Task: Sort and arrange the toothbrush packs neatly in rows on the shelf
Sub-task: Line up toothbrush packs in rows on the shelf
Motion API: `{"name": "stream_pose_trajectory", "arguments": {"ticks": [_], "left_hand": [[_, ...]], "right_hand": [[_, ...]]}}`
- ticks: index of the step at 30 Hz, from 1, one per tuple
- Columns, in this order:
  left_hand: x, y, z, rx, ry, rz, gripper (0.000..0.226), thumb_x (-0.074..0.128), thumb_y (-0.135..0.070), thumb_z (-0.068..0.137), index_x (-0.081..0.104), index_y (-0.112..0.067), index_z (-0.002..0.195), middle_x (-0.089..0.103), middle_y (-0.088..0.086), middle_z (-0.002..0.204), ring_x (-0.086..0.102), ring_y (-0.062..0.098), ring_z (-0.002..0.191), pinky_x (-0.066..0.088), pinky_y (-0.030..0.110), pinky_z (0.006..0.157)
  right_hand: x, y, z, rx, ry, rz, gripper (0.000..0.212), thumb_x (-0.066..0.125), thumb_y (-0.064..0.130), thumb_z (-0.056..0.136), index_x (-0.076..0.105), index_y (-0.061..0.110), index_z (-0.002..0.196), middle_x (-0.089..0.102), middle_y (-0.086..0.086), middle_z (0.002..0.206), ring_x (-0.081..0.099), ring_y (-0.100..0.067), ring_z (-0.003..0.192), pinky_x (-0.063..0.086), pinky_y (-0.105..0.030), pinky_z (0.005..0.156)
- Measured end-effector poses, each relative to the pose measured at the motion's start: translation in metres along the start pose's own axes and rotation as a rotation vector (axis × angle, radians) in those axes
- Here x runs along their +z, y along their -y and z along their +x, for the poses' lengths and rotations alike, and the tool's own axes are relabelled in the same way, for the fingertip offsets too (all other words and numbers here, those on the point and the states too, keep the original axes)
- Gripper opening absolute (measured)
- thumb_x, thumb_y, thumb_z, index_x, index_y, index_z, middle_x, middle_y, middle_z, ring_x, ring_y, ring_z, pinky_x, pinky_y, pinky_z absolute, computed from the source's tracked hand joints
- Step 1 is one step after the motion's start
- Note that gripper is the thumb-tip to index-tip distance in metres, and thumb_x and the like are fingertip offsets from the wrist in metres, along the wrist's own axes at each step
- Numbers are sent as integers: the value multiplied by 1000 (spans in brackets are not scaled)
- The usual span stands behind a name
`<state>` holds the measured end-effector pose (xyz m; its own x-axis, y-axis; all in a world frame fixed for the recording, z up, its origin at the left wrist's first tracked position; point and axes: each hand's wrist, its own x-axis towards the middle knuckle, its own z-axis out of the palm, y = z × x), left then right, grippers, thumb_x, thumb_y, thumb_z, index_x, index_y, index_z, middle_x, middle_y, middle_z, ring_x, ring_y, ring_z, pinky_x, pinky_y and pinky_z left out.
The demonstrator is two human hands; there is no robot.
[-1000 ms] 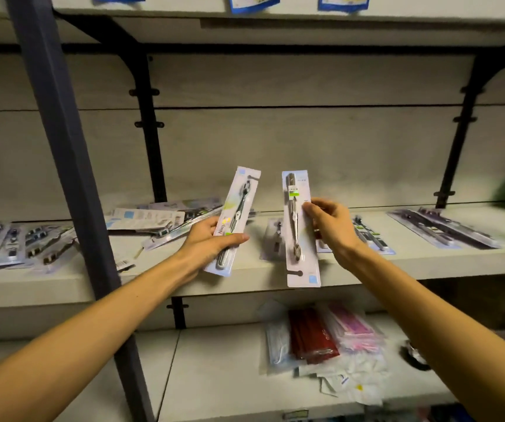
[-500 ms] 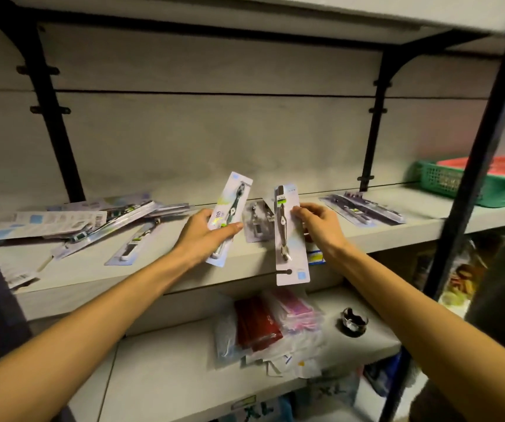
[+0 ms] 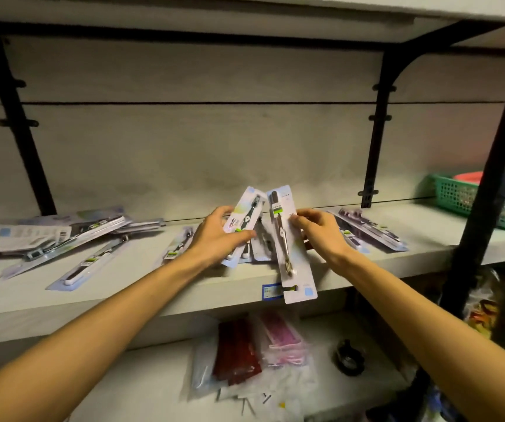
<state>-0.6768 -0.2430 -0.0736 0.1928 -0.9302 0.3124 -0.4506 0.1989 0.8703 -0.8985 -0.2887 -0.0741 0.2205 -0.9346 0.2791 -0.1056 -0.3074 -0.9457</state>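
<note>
Toothbrush packs lie messy on the shelf (image 3: 153,296), and 2 more are pinched, 1 in the left hand (image 3: 214,236) and 1 in the right hand (image 3: 321,236), whose long pack (image 3: 291,248) hangs past the edge and could slip and fall.

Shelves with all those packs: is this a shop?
Probably a shop or its stockroom: toothbrush packs lie on a metal-framed shelf, a price label sticks to its edge, and a green basket sits nearby.
</note>
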Motion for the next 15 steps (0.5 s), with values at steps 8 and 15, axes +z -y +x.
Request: {"name": "stream_pose_trajectory", "arguments": {"ticks": [8, 15], "left_hand": [[12, 14, 17, -92, -178, 302, 58, 79, -42, 79, 60, -27, 131, 69, -6, 122, 67, 17, 103, 56, 40, 92], [19, 30, 26, -192, -113, 416, 38, 46, -56, 99, 73, -31, 109, 74, -5, 112, 65, 15, 93, 52, 31, 91]], "right_hand": [[-14, -18, 37, 42, 3, 111, 20, 54, 16, 101, 67, 6, 113, 70, -6, 92, 65, -11, 69, 50, -19, 50], [-4, -33, 54, 134, 68, 214, 17, 56, 19, 101, 66, 8, 109, 75, -10, 89, 72, -18, 69, 57, -29, 56]]}}
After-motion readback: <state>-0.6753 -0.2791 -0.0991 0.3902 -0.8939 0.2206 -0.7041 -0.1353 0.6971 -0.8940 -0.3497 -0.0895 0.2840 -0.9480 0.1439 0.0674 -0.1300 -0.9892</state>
